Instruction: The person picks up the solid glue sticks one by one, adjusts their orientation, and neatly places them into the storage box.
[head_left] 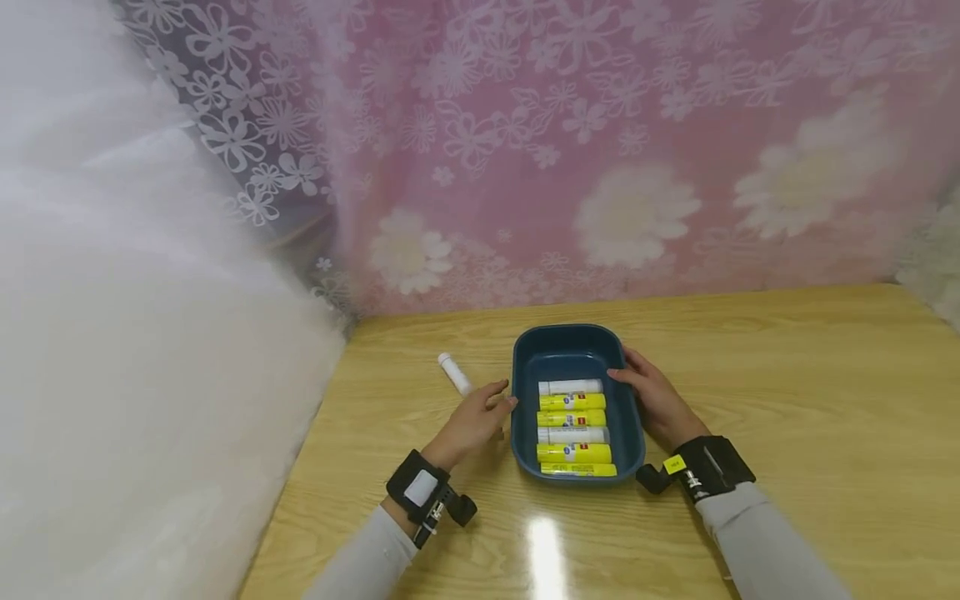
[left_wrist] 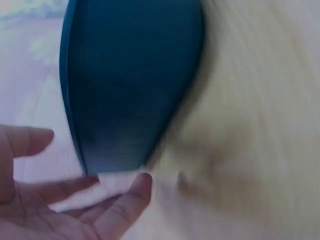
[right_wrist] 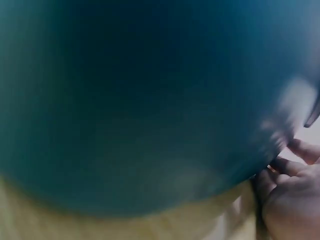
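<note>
A dark blue bin (head_left: pixel 567 364) stands on the table, its side wall (left_wrist: pixel 130 85) filling much of the left wrist view. In it several yellow glue sticks (head_left: pixel 573 452) and white glue sticks (head_left: pixel 572 434) lie crosswise in a column. My right hand (head_left: pixel 657 400) grips the bin's right rim, thumb over the edge and fingers outside. At the left side, my left hand (head_left: pixel 471 423) is held with fingers spread loosely, fingertips close to the wall. In the right wrist view, the right hand's fingers (right_wrist: pixel 292 167) reach the bin's outer side.
One white glue stick (head_left: pixel 453 373) lies on the wooden table (head_left: pixel 810 392), left of the bin and just beyond the left hand. A pink flowered curtain (head_left: pixel 510 167) hangs behind the table. White sheeting (head_left: pixel 150 333) borders the left side.
</note>
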